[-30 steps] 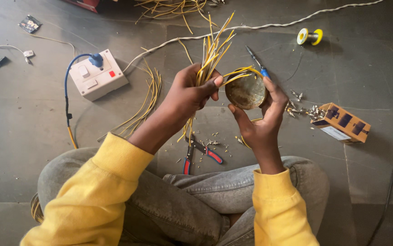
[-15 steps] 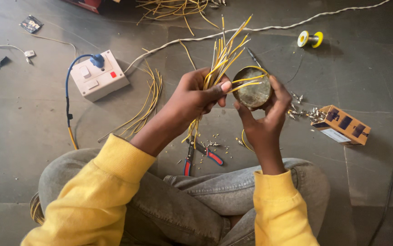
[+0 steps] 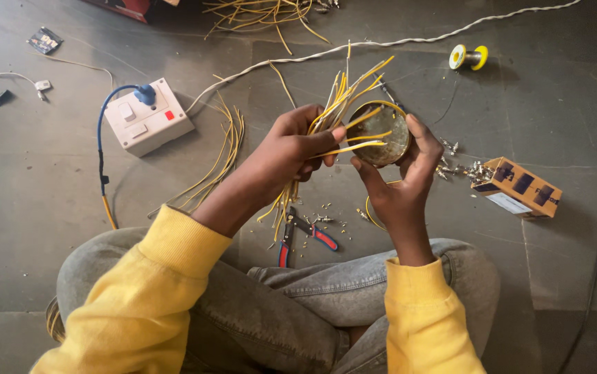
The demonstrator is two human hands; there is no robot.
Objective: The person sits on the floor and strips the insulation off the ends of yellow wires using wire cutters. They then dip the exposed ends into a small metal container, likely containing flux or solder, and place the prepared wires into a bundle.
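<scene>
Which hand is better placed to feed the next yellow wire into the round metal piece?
Left, probably. The left hand grips the bundle of yellow wires beside the round metal piece, which the right hand cradles.

The round tin (image 3: 381,135) looks like dull, scuffed metal; the wire bundle (image 3: 326,114) in the left grip has smooth yellow plastic sheathing. Below the grips, pliers (image 3: 305,232) show glossy red handles on the matt grey floor (image 3: 35,228).
</scene>
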